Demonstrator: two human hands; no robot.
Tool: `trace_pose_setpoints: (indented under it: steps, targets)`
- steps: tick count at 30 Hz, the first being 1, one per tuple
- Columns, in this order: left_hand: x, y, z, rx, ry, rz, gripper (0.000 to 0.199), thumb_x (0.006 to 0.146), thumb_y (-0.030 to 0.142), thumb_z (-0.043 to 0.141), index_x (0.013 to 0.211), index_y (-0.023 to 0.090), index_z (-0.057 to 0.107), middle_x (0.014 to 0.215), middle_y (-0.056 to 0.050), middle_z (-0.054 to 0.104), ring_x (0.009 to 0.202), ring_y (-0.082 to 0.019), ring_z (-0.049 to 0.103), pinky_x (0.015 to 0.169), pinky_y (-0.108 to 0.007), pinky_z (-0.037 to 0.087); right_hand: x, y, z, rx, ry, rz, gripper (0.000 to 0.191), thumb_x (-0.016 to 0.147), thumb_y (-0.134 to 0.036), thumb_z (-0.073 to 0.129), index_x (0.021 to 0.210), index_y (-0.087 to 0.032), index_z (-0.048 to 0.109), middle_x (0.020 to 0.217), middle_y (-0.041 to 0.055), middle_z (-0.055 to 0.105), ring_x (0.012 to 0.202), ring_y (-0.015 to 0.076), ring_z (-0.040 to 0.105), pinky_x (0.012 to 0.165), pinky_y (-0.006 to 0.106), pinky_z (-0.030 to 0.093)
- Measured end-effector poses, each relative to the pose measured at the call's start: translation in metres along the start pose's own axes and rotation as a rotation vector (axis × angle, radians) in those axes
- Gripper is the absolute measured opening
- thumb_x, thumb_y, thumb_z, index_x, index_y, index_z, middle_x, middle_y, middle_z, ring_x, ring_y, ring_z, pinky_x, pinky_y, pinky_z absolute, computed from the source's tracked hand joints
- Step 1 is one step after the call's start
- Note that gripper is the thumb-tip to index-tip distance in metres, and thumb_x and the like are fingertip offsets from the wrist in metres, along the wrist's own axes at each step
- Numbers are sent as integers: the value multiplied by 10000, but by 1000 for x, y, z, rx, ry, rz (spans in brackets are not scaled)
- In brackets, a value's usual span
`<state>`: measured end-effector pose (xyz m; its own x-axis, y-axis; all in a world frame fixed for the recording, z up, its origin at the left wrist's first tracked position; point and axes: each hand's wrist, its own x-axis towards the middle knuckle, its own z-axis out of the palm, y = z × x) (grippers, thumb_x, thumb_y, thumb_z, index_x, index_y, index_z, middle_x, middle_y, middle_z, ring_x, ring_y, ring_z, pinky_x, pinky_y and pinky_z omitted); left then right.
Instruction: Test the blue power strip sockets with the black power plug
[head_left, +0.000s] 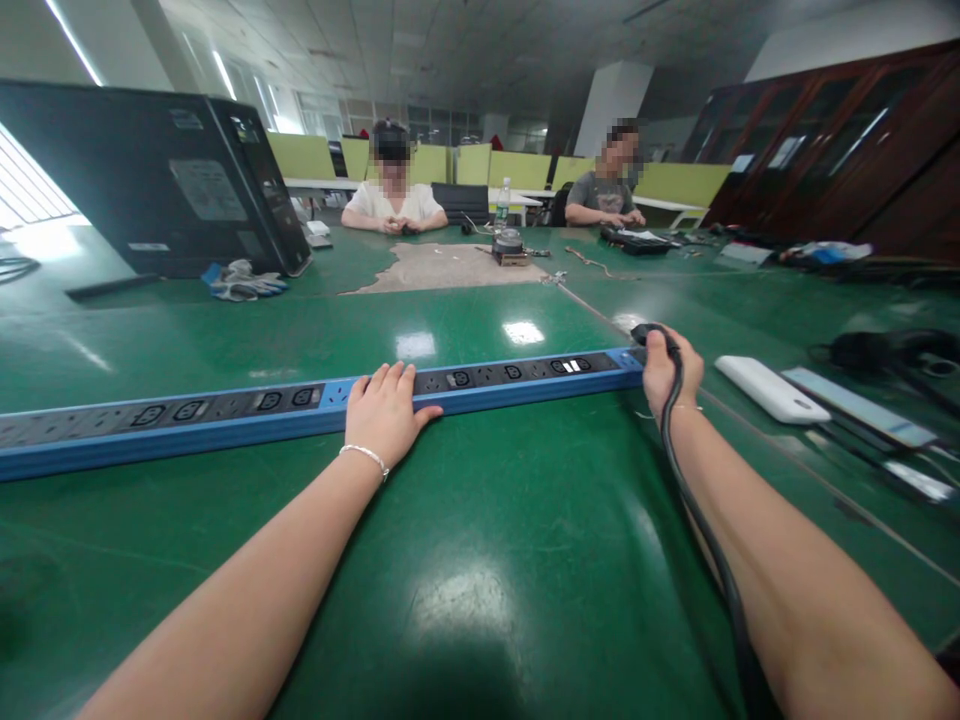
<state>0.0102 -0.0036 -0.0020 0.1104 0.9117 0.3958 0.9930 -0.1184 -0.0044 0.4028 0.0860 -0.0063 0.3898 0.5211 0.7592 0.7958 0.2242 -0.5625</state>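
A long blue power strip [480, 398] with black socket panels lies across the green table [465, 540]. On top of its middle rests my left hand [386, 408], palm down, fingers stretched over the sockets and thumb out along the near edge. At the strip's right end, my right hand [673, 370] is wrapped round the plug end of a black cable [694, 490]. The cable hangs down over my right forearm toward the bottom edge of the view. Whether the plug touches the strip's end cannot be made out.
Black computer case [202, 190] at back left, gloves [244, 282] before it. Bottle [502, 200] and round device [508, 245] at back centre. White power bank [771, 388] and phone [859, 405] on the right. Two people [397, 195] [604, 190] sit across the table.
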Motion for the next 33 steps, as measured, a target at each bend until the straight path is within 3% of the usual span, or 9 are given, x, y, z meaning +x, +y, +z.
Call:
trace_pose_setpoints:
  steps: [5, 12, 22, 28, 33]
  targets:
    - [0, 0, 0, 2, -4, 3, 680, 821, 596, 409, 1324, 138, 409, 1379, -148, 452, 1288, -285, 367, 1050, -435, 254, -1, 11, -2, -31, -211, -36, 428, 803, -525, 456, 949, -190, 678, 944, 88, 701, 925, 266, 633, 868, 419, 484]
    - [0, -1, 1, 5, -5, -1, 672, 816, 605, 413, 1324, 166, 408, 1379, -132, 457, 1289, -278, 368, 1054, -426, 251, 2, 18, -4, -45, -205, 37, 381, 780, -466, 492, 977, -197, 676, 995, 85, 696, 971, 263, 621, 891, 405, 474]
    - [0, -2, 1, 2, 14, 17, 686, 818, 596, 419, 1311, 118, 418, 1368, -156, 464, 1277, -294, 381, 1041, -439, 263, 5, 22, -6, -118, -279, 118, 369, 783, -426, 492, 971, -177, 691, 987, 92, 694, 981, 267, 614, 896, 398, 455]
    - [0, -2, 2, -18, 8, 10, 689, 818, 601, 411, 1318, 128, 411, 1373, -154, 457, 1284, -295, 370, 1051, -440, 242, 1, 20, -5, -232, -319, 39, 385, 787, -398, 487, 1029, -176, 688, 1103, 119, 653, 1140, 289, 527, 981, 410, 389]
    - [0, -2, 1, -11, 2, 3, 688, 819, 596, 414, 1323, 129, 407, 1378, -151, 453, 1289, -287, 367, 1051, -431, 246, -6, 23, 1, -186, -277, 22, 372, 798, -380, 478, 1045, -184, 676, 1143, 119, 636, 1177, 281, 496, 1007, 439, 359]
